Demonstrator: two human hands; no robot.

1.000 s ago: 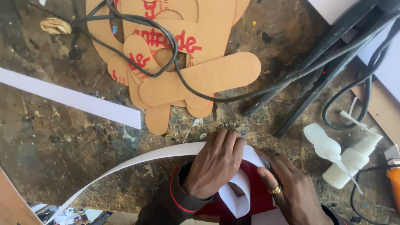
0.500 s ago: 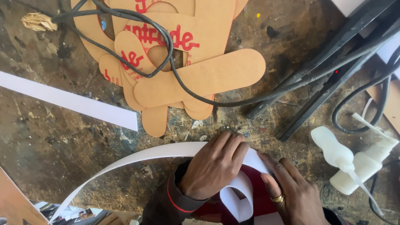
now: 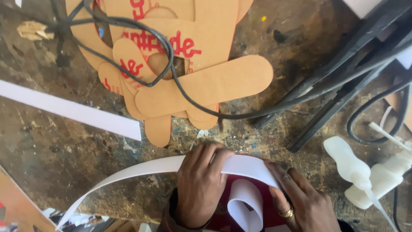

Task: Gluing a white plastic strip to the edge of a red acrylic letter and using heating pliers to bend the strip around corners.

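I read my left hand [image 3: 201, 189] at the lower centre of the frame, palm down, fingers curled over the top edge of a white strip [image 3: 141, 171] and closed on it. My right hand [image 3: 302, 204], lower right and bearing a gold ring [image 3: 286, 213], presses its fingers against the same strip where it bends downward. The two hands sit near each other, both clamped on this strip.

The strip is thin, smooth, flexible sheet material. It arcs from the lower left corner up to the hands, then curls into a loose loop [image 3: 246, 205] between them, over a dark red surface [image 3: 266, 202].

The bench [image 3: 51, 159] is rough, dark and paint-flecked. A second flat white strip [image 3: 68, 109] lies straight across the left side, well apart from the hands. In the upper centre rests a stack of brown cardboard cut-outs [image 3: 206, 83] with rounded ends and red markings; black cables [image 3: 171, 64] loop over them. Black metal bars [image 3: 343, 81] run diagonally at upper right. White plastic squeeze bottles [image 3: 365, 172] with tapered nozzles lie at the right edge.
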